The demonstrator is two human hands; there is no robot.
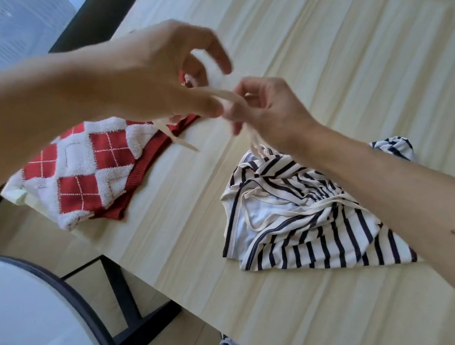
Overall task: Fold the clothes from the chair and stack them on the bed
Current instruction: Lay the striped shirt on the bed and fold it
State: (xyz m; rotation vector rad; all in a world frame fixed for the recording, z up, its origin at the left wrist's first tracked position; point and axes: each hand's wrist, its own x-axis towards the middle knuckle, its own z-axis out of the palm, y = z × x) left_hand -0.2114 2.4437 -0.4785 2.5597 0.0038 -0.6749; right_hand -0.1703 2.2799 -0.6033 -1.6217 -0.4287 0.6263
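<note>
Left hand (160, 75) and right hand (267, 112) both pinching cream strap (230, 99), striped garment (310, 220) crumpled near right on bed (349, 61), folded red argyle sweater (88, 167) left.

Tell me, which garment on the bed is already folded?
The red-and-white argyle sweater, lying in a neat fold. The navy-striped garment lies crumpled, its cream strap pinched by the left hand and right hand.

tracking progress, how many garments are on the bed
2. A folded red and white argyle knit at the bed's left edge; a crumpled striped garment right of it, its cream tie pinched by left hand and right hand. More may hide under the knit.
</note>
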